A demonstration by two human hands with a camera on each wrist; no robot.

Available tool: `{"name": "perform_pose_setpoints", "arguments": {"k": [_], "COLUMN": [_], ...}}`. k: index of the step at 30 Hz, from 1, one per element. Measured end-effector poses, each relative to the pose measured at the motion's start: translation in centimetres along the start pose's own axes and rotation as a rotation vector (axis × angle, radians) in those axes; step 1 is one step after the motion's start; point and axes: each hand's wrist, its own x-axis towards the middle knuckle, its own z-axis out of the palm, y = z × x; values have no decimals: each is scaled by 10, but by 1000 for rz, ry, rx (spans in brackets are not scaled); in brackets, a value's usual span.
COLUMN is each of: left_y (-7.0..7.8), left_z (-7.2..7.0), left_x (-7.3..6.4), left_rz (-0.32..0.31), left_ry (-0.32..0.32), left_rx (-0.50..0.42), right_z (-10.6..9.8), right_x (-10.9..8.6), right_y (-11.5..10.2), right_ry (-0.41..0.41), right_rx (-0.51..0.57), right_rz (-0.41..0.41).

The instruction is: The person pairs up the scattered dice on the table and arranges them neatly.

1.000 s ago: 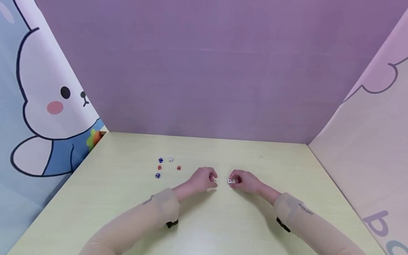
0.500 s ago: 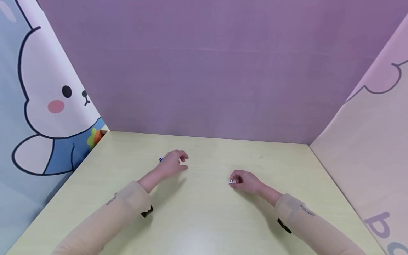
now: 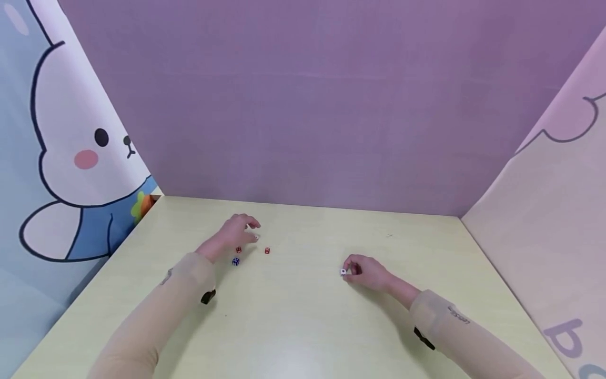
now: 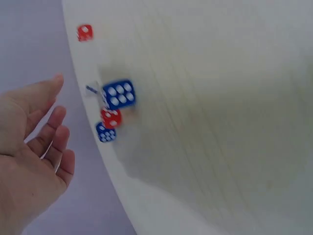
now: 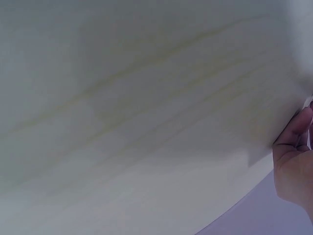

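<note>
My left hand (image 3: 236, 230) hovers over the dice group on the left, its fingers loosely bent with nothing between them. By its thumb lies a white die (image 3: 257, 237), partly covered. Close to the wrist are a red die (image 3: 239, 249) and a blue die (image 3: 235, 261); a second red die (image 3: 267, 250) lies further right. The left wrist view also shows another blue die (image 4: 106, 132), which the hand hides in the head view. Right of the middle, my right hand (image 3: 366, 271) pinches a white die (image 3: 343, 272) between thumb and fingers, at the tabletop.
The pale wooden table (image 3: 303, 326) meets a purple backdrop (image 3: 303, 105) at its far edge. Printed cloth panels rise at the left (image 3: 61, 173) and right (image 3: 544, 210). A small mark (image 3: 389, 235) shows on the table at the back right.
My left hand has moved left and away from me, from beside the right hand to over the dice group. The right hand stays in place with its white die.
</note>
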Motion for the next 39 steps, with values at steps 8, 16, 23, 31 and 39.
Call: {"name": "perform_pose_setpoints", "arguments": {"k": [8,16,23,31,39], "left_y": [-20,-23,-23,-16,-12], "left_z": [4,1,6,10,18], "left_x": [13,13,19,25,38], "left_rz": [-46,-67,-77,-51,-61], "left_ry": [-103,-148,-159,-176,-193], "left_rx": [0,-74,-97,-105,-89], "right_z": [0,0,0,1,-1], "right_x": [0,0,-1,0,0], "right_y": [-1,-4,-6,-4,-3], "right_ry": [-5,-12,-14,-15,-13], "right_rx": [-6,-10,-16,-16,-24], "right_rz": [7,23,32,30,34]}}
